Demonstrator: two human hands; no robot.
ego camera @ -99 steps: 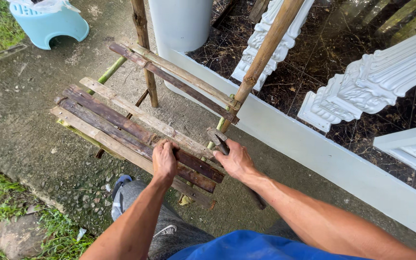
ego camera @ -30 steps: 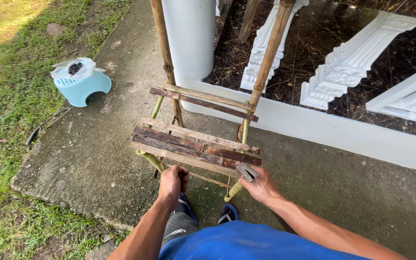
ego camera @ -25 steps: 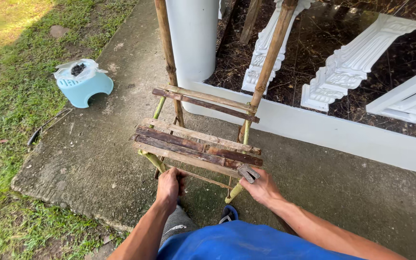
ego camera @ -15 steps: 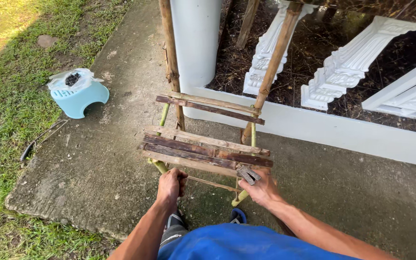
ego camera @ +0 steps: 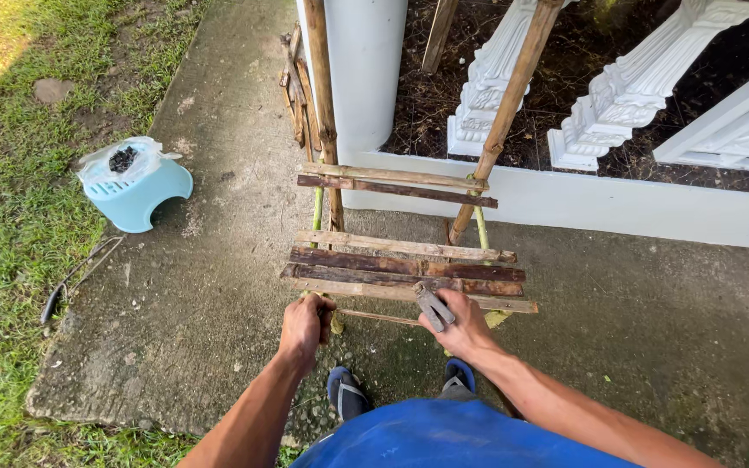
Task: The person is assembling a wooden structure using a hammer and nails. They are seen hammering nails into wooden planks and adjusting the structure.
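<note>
A house yard — grass [ego camera: 10, 199]; concrete path [ego camera: 175, 286]; white moulded balusters [ego camera: 626, 95].

Bare concrete [ego camera: 175, 329] left of wooden frame [ego camera: 405, 269], white wall [ego camera: 635, 208] behind

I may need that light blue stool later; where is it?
In the head view, the light blue stool sits far left on the concrete slab's edge beside the grass.

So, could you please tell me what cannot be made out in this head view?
- Tool in the right hand: its handle is covered by the fingers.
- Left hand: the chair part it grips is hidden under it.
- Dark contents of the bag on the blue stool: too small.
- Poles: tops cut off by the edge.
</note>
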